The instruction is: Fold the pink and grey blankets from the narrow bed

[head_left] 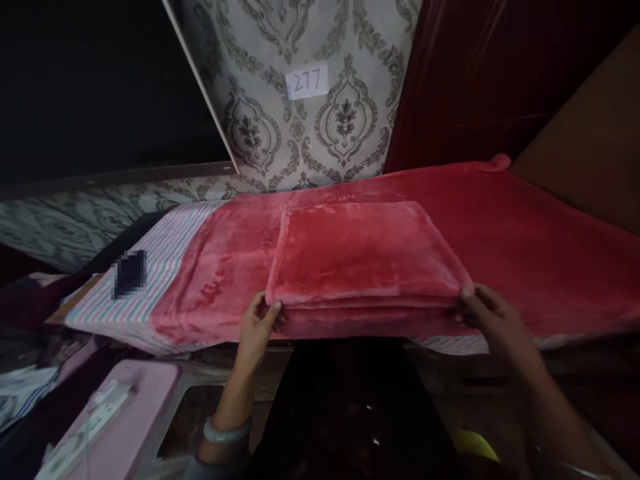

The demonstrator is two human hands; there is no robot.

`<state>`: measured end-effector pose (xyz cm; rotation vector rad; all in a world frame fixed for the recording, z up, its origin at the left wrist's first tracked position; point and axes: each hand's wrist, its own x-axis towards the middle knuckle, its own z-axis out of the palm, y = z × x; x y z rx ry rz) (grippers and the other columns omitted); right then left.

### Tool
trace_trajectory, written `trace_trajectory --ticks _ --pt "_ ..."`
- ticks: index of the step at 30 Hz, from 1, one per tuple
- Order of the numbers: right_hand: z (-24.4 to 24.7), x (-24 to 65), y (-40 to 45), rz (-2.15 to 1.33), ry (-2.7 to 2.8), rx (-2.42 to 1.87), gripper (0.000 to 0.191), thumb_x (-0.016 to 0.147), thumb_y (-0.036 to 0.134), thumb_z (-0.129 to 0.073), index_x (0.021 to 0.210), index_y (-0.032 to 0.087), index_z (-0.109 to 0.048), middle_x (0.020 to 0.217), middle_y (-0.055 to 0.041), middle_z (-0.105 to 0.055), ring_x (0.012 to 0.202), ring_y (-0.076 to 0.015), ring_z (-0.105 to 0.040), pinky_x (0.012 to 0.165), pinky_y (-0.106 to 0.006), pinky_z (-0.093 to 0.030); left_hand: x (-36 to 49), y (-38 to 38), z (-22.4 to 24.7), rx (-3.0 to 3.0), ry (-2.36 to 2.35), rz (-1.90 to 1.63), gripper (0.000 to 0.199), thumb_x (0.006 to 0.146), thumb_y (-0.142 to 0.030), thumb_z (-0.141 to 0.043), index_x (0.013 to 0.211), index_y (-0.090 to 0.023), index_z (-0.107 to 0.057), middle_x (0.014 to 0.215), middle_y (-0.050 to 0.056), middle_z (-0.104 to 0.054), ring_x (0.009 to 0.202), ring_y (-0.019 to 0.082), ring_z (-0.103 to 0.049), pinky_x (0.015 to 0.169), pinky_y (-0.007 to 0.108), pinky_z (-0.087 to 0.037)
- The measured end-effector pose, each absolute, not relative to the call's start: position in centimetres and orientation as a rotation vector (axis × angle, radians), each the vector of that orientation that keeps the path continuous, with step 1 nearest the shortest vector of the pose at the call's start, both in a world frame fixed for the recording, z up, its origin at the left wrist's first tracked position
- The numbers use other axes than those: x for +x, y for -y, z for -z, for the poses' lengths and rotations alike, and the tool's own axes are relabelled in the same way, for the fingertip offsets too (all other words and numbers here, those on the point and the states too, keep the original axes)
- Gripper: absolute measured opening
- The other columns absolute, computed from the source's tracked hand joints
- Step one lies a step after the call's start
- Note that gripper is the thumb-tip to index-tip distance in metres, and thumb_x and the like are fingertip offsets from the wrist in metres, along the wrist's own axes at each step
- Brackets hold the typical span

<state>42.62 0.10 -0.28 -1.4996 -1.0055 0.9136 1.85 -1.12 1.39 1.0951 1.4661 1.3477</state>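
Observation:
A plush red blanket [355, 250], folded into a layered rectangle, lies in the middle of the view. My left hand [261, 317] pinches its near left corner, thumb on top and fingers curled beneath the edge. At the near right corner, my right hand [485, 308] grips the folded layers in the same way, its fingertips partly hidden under the cloth. Beneath the folded blanket spreads a larger red plush cover [530, 253]. A bracelet circles my left wrist.
Striped cloth [167, 247] shows at the left, with a dark blurred-out object [130, 275] on it. A large black screen [100, 87] stands behind. A power strip [93, 427] rests on a pink lid [145, 400] at lower left. A paper marked 277 [307, 81] hangs on the patterned wall.

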Motion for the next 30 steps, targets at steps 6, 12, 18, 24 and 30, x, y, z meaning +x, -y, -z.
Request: trace_trajectory --ticks 6,12,18,24,30 --pt "0.5 41.8 -0.5 -0.964 0.908 -1.383 0.062 0.058 0.074 -0.081 0.092 0.024 -0.065 0.06 0.0037 -0.059 0.049 -0.0138 -0.057 0.048 -0.025 -0.052 0.8 1.0 -1.4 1.012 -1.401 -1.317 0.055 0.062 -0.056 -0.086 0.097 -0.02 -0.061 0.067 0.002 -0.071 0.059 0.019 -0.067 0.052 0.025 -0.049" --pt "0.2 41.9 -1.0 -1.219 0.847 -1.327 0.072 0.059 0.074 -0.082 0.106 0.023 -0.064 0.06 0.0005 -0.064 0.054 -0.0223 -0.068 0.05 -0.03 -0.057 1.3 -0.2 -1.3 1.051 -1.408 -1.175 0.061 0.06 -0.065 -0.085 0.093 -0.018 -0.064 0.069 0.005 -0.072 0.061 0.021 -0.067 0.055 0.029 -0.052" --pt "0.4 41.9 -2.5 -1.083 0.78 -1.252 0.061 0.051 0.066 -0.089 0.083 0.021 -0.061 0.064 0.0013 -0.064 0.052 -0.0168 -0.065 0.045 -0.024 -0.051 2.1 -1.8 -3.0 1.051 -1.554 -1.49 0.058 0.058 -0.072 -0.08 0.069 -0.02 -0.057 0.051 -0.006 -0.054 0.048 0.008 -0.045 0.048 0.02 -0.037" --pt "1.9 42.1 -2.1 -1.086 0.759 -1.285 0.061 0.049 0.067 -0.089 0.078 0.022 -0.061 0.056 0.0025 -0.06 0.047 -0.0157 -0.06 0.043 -0.024 -0.046 0.5 -1.3 -2.3 1.152 -1.616 -1.174 0.056 0.057 -0.07 -0.079 0.06 -0.021 -0.051 0.042 -0.005 -0.045 0.04 0.009 -0.037 0.041 0.022 -0.03" --pt "1.4 43.9 -1.0 -0.851 0.96 -1.419 0.061 0.067 0.072 -0.077 0.102 0.022 -0.068 0.073 -0.0043 -0.068 0.061 -0.0213 -0.065 0.055 -0.033 -0.055 -2.4 -0.3 -3.1 1.217 -1.717 -1.245 0.062 0.065 -0.068 -0.078 0.104 -0.021 -0.068 0.078 0.003 -0.069 0.063 0.019 -0.06 0.056 0.028 -0.049"
